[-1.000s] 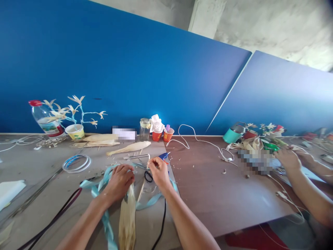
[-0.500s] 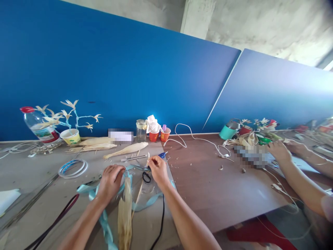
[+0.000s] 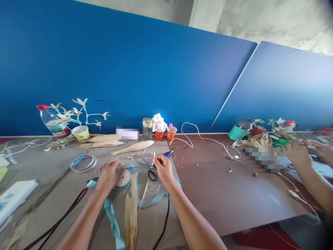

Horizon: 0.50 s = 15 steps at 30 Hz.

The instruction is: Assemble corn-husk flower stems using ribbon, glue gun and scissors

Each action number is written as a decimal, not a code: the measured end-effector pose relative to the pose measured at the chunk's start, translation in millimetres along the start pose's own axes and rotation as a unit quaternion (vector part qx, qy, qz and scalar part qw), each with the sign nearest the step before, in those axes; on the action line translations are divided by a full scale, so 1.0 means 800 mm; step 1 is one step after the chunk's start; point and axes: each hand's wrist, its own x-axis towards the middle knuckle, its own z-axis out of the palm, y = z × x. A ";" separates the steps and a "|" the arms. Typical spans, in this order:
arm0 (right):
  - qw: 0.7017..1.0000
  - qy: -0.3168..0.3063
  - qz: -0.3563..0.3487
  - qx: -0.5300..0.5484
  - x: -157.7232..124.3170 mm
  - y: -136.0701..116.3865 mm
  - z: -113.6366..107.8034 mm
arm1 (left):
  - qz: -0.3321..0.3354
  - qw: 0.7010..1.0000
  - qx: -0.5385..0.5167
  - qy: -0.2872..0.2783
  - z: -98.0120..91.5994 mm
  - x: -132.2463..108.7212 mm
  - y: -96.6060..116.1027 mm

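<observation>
My left hand [image 3: 109, 175] is curled at the left edge of a spool of light blue ribbon [image 3: 126, 180], its thumb over the spool's pale face. Some of its fingertips are hidden. A small pale strip of husk [image 3: 154, 154] sticks up from the pinched fingertips of my right hand [image 3: 163, 169]. Loose ribbon [image 3: 114, 222] trails down the table. A long dried corn husk [image 3: 131, 211] lies between my forearms. Black-handled scissors [image 3: 152, 175] rest just left of my right wrist, and a blue tool [image 3: 167, 154] lies beyond that hand.
At the back stand a plastic bottle [image 3: 56, 125], husk flowers in a yellow cup [image 3: 80, 133], a glass jar [image 3: 147, 129] and red paper cups [image 3: 171, 133]. Rolled tape rings [image 3: 83, 163] and a dark strap [image 3: 62, 217] lie left. Another person's hands [image 3: 299, 156] work at the right.
The view has swung left, so things sit further right. My left hand has opened out somewhat and the ribbon spool now shows beside its thumb. My right hand keeps its pinch.
</observation>
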 end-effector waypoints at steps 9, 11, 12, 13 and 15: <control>1.000 0.020 0.005 0.011 0.002 0.002 -0.001 | -0.039 0.996 -0.011 0.084 -0.008 0.006 -0.010; 1.000 0.015 0.001 0.012 0.002 0.003 0.000 | -0.049 0.993 -0.035 0.097 -0.009 0.006 -0.009; 1.000 0.009 -0.004 0.013 0.001 0.004 0.001 | -0.051 0.992 -0.047 0.103 -0.010 0.006 -0.008; 1.000 0.000 -0.009 0.014 0.001 0.006 0.001 | -0.050 0.991 -0.057 0.107 -0.011 0.006 -0.007; 0.999 -0.023 -0.019 0.013 0.000 0.008 0.003 | -0.046 0.990 -0.066 0.119 -0.013 0.007 -0.005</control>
